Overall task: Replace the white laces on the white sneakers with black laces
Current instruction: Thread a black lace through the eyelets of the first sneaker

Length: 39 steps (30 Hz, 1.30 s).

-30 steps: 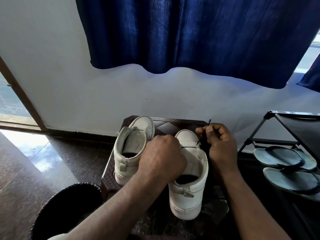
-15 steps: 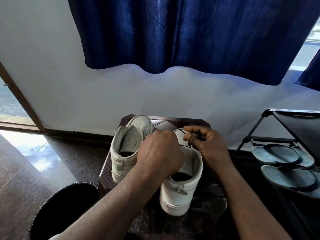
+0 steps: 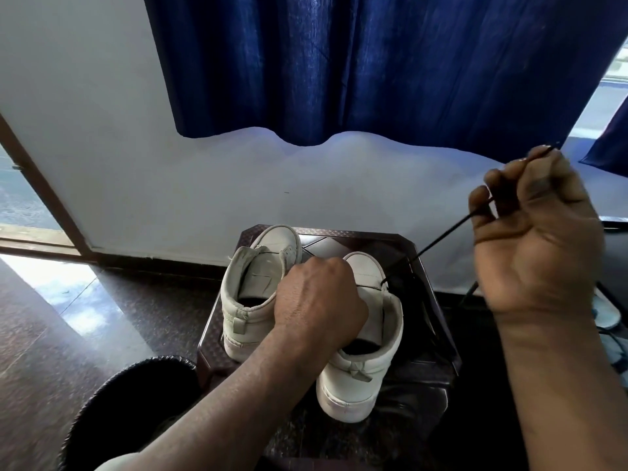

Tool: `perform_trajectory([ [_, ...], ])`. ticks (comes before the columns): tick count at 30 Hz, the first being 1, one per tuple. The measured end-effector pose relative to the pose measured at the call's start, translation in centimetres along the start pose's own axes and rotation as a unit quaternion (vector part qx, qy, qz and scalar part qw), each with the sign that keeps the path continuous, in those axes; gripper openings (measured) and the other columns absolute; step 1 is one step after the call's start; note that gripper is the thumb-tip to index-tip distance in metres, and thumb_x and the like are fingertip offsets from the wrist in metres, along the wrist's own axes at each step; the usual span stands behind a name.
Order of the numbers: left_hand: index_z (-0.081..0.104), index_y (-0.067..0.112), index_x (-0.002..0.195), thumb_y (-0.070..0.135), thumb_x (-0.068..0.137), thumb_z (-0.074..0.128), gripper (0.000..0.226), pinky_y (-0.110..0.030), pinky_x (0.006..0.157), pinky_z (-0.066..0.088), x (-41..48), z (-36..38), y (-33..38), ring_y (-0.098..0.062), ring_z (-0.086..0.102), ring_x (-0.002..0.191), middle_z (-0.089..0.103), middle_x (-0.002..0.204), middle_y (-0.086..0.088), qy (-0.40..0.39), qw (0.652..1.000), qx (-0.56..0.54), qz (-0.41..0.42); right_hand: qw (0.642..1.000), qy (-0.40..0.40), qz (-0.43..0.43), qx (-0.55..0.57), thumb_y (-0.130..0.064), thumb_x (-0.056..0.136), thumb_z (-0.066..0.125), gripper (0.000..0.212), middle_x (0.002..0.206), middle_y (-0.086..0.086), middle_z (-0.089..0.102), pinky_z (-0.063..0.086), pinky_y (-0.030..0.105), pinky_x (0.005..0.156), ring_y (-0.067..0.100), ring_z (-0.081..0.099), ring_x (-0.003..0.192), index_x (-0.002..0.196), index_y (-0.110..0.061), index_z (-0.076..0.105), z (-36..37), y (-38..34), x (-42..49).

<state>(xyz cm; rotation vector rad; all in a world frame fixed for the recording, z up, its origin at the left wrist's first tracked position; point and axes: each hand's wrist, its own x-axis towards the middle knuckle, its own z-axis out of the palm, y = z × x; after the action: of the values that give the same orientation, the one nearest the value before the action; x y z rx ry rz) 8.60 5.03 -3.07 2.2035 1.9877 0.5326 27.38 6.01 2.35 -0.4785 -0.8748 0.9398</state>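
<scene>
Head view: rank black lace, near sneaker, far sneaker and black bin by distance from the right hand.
1. black lace, pinched in the right hand.
2. near sneaker, lower left.
3. far sneaker, farther left.
4. black bin, bottom left.

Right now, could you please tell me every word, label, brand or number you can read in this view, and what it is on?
None can be read.
The near sneaker has a faint line across its toe, too small to tell whether it is lettering or stitching.
The far sneaker, black lace, stool and blue curtain show no text.
</scene>
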Motion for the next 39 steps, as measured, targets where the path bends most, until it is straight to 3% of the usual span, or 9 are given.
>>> perform_trajectory([
  [3, 0.074, 0.019, 0.099, 0.022, 0.077, 0.054, 0.03, -0.031, 0.066, 0.043, 0.4, 0.2, -0.4, -0.03, 0.058, 0.079, 0.072, 0.097, -0.007, -0.003, 1.0, -0.016, -0.012, 0.985, 0.006, 0.051, -0.165, -0.004, 0.094, 0.066, 0.019, 0.088, -0.005, 0.075, 0.055, 0.024, 0.075, 0.009, 0.064, 0.077, 0.088, -0.02, 0.073, -0.4, 2.6, -0.7],
  [7, 0.076, 0.021, 0.103, 0.027, 0.076, 0.055, 0.035, -0.032, 0.073, 0.049, 1.5, -0.2, -1.1, -0.035, 0.067, 0.096, 0.073, 0.102, -0.009, -0.03, 0.998, -0.051, -0.033, 0.899, -0.062, 0.155, -0.405, -0.004, 0.088, 0.076, 0.017, 0.083, -0.006, 0.079, 0.053, 0.027, 0.077, 0.005, 0.068, 0.075, 0.082, -0.02, 0.079, -1.9, 7.8, -2.3],
  [9, 0.076, 0.02, 0.098, 0.027, 0.078, 0.054, 0.03, -0.031, 0.073, 0.051, 1.9, -0.6, -1.3, -0.033, 0.064, 0.089, 0.071, 0.095, -0.008, -0.03, 0.996, -0.07, -0.046, 0.861, -0.095, 0.183, -0.466, -0.011, 0.087, 0.08, 0.013, 0.083, -0.01, 0.079, 0.055, 0.027, 0.08, 0.005, 0.072, 0.078, 0.082, -0.023, 0.081, -2.5, 8.5, -2.4],
  [12, 0.073, 0.015, 0.089, 0.024, 0.082, 0.054, 0.022, -0.03, 0.069, 0.046, 2.0, -0.7, -1.3, -0.029, 0.054, 0.077, 0.059, 0.079, -0.004, -0.015, 0.996, -0.074, -0.052, 0.834, -0.131, 0.194, -0.5, -0.015, 0.085, 0.082, 0.009, 0.083, -0.011, 0.079, 0.055, 0.026, 0.083, 0.006, 0.074, 0.082, 0.085, -0.025, 0.082, -2.6, 9.0, -2.4],
  [20, 0.073, 0.013, 0.083, 0.026, 0.081, 0.049, 0.028, -0.033, 0.065, 0.043, 2.2, -0.2, -1.7, -0.032, 0.059, 0.082, 0.069, 0.085, -0.009, -0.018, 0.996, -0.079, -0.037, 0.832, -0.149, 0.185, -0.502, -0.011, 0.083, 0.08, 0.014, 0.085, -0.014, 0.078, 0.051, 0.013, 0.079, -0.002, 0.071, 0.083, 0.083, -0.025, 0.082, -1.9, 9.6, -2.6],
  [24, 0.077, 0.017, 0.089, 0.033, 0.068, 0.039, 0.047, -0.037, 0.074, 0.055, 2.1, -0.3, -1.5, -0.033, 0.063, 0.089, 0.072, 0.091, -0.008, -0.029, 0.994, -0.094, -0.05, 0.828, -0.155, 0.195, -0.502, -0.009, 0.084, 0.077, 0.014, 0.082, -0.011, 0.079, 0.051, 0.014, 0.077, 0.0, 0.071, 0.081, 0.083, -0.022, 0.082, -2.0, 9.5, -2.4],
  [29, 0.078, 0.016, 0.094, 0.023, 0.085, 0.053, 0.027, -0.037, 0.078, 0.054, 2.3, -0.2, -1.5, -0.034, 0.063, 0.095, 0.073, 0.099, -0.01, -0.021, 0.995, -0.086, -0.042, 0.84, -0.156, 0.184, -0.486, -0.007, 0.083, 0.075, 0.017, 0.081, -0.012, 0.079, 0.051, 0.014, 0.076, 0.0, 0.072, 0.081, 0.081, -0.022, 0.083, -2.1, 9.5, -2.7],
  [34, 0.075, 0.014, 0.086, 0.021, 0.083, 0.051, 0.025, -0.035, 0.071, 0.05, 2.2, -0.2, -1.5, -0.033, 0.062, 0.091, 0.071, 0.091, -0.009, -0.029, 0.995, -0.088, -0.04, 0.846, -0.162, 0.181, -0.474, -0.004, 0.083, 0.077, 0.018, 0.081, -0.013, 0.078, 0.047, 0.009, 0.074, -0.004, 0.07, 0.079, 0.081, -0.021, 0.083, -2.2, 9.7, -2.7],
  [39, 0.078, 0.015, 0.088, 0.02, 0.085, 0.053, 0.025, -0.039, 0.078, 0.055, 2.0, -0.5, -1.5, -0.032, 0.063, 0.093, 0.073, 0.093, -0.007, -0.03, 0.995, -0.094, -0.034, 0.854, -0.17, 0.185, -0.456, -0.004, 0.084, 0.077, 0.016, 0.084, -0.01, 0.079, 0.05, 0.015, 0.077, 0.0, 0.071, 0.081, 0.082, -0.019, 0.083, -2.2, 9.7, -2.9],
])
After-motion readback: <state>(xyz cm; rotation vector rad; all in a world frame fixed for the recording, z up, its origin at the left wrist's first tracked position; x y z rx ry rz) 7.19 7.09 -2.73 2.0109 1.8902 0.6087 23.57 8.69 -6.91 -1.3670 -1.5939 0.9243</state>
